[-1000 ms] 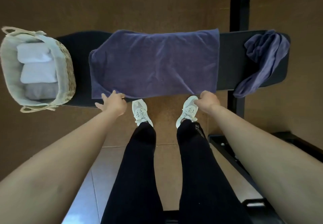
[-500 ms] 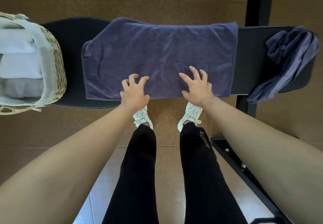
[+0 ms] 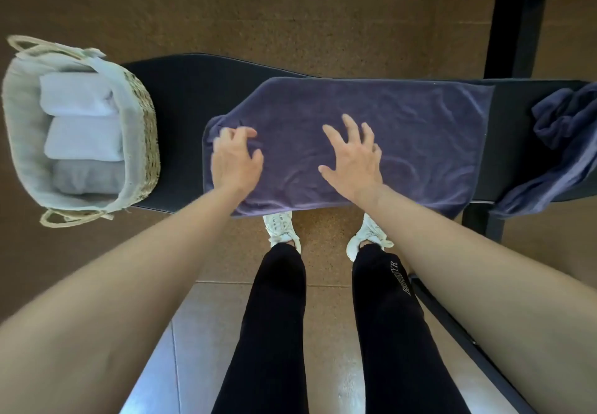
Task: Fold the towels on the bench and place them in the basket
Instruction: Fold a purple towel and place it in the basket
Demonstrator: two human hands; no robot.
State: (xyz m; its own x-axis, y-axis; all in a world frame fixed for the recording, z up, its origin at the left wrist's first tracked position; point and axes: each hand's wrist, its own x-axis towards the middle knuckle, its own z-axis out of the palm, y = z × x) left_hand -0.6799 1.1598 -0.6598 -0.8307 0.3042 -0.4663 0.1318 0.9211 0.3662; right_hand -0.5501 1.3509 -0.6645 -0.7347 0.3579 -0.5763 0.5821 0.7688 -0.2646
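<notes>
On the black table (image 3: 193, 116), a purple towel (image 3: 420, 129) lies flat, right of the basket (image 3: 142, 142). The left hand (image 3: 235, 161) curls loosely at the towel's left end; the right hand (image 3: 353, 158) rests splayed at its middle.

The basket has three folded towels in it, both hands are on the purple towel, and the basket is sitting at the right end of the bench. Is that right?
Not quite. The head view shows the basket at the left end of the bench, not the right. The rest holds: three folded towels lie inside, and the left hand and right hand are both on the purple towel.
</notes>
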